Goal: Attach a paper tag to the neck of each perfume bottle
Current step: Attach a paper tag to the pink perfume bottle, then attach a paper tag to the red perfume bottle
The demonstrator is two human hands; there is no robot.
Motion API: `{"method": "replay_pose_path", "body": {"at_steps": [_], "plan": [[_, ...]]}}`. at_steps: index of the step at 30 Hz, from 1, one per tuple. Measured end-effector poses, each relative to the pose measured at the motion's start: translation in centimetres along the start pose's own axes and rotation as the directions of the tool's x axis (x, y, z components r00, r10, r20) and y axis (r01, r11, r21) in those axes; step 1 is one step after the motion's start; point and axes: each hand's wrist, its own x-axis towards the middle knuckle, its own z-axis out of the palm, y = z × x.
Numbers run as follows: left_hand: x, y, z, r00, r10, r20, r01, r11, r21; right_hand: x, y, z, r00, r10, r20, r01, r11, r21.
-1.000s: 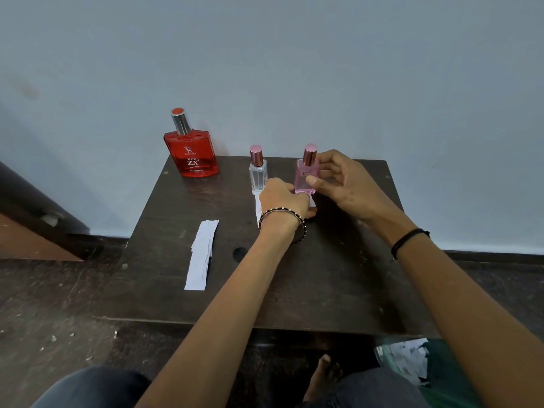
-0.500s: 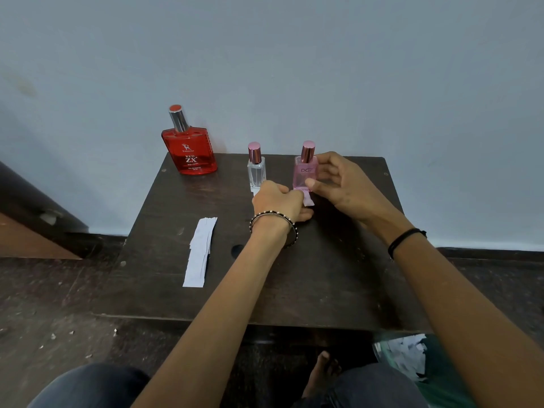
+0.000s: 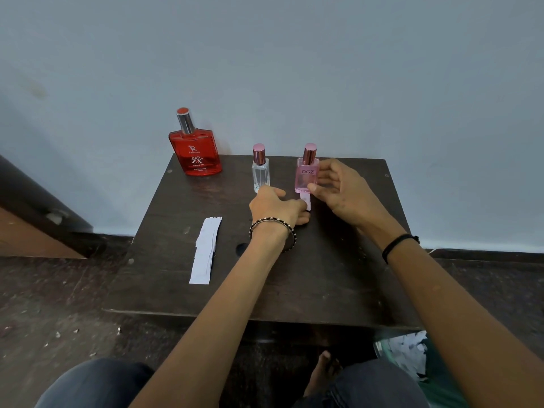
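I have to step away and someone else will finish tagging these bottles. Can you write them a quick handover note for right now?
Left hand: on the table, pinching a small paper tag at the pink bottle's base.
Right hand: steadying the pink bottle.
Clear bottle and red bottle stand at the back; no tag visible on any neck.
Spare paper strips lie left on the table.
Left: tag all three.

Both forearms are bare, with no sleeves in view. The left hand (image 3: 276, 206) has a dark bracelet (image 3: 272, 228) studded with small pale beads at its wrist. The right hand (image 3: 344, 192) has a thin plain black band (image 3: 397, 245) at its wrist. At the near edge, the knees are in dark grey-blue trousers (image 3: 94, 384), and a bare foot (image 3: 322, 369) shows between them.
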Motion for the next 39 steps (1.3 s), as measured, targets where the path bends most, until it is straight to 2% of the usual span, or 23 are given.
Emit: {"method": "replay_pose_path", "body": {"at_steps": [8,10,14,17,22,29,33,37,39], "plan": [[-0.6,0.0,-0.3,0.999,0.038,-0.003,-0.038,0.995,0.089,-0.6,0.0,0.2,0.998,0.055,-0.004,-0.055,0.998,0.001],[-0.9,0.0,-0.6,0.999,0.041,-0.002,-0.04,0.992,0.117,-1.3,-0.2,0.3,0.996,0.072,-0.054,-0.071,0.997,0.015],[-2.2,0.1,-2.0,0.996,0.085,-0.006,-0.082,0.978,0.192,-3.3,-0.5,0.9,0.962,0.12,-0.246,-0.111,0.993,0.051],[-3.3,0.0,-3.8,0.986,0.165,-0.004,-0.157,0.945,0.287,-5.1,-1.0,1.6,0.949,0.141,-0.282,-0.13,0.99,0.056],[-4.0,-0.7,-8.4,0.932,0.361,0.044,-0.34,0.819,0.462,-7.5,-2.9,4.2,0.977,0.108,-0.183,-0.109,0.994,0.006],[-2.9,-0.6,-13.6,0.803,0.596,-0.028,-0.508,0.707,0.492,-8.3,-7.0,9.8,1.0,0.017,-0.021,-0.016,0.999,0.034],[-1.6,-0.5,-16.5,0.806,0.592,-0.004,-0.503,0.689,0.523,-7.7,-8.3,13.0,0.994,-0.067,0.088,0.065,0.998,0.018],[-0.6,-0.7,-18.6,0.861,0.505,0.049,-0.447,0.71,0.544,-7.3,-8.2,15.1,0.965,-0.13,0.229,0.151,0.985,-0.077],[-0.5,-0.9,-19.1,0.876,0.469,0.109,-0.451,0.72,0.526,-7.3,-7.8,15.6,0.957,-0.155,0.244,0.184,0.978,-0.1]]}}
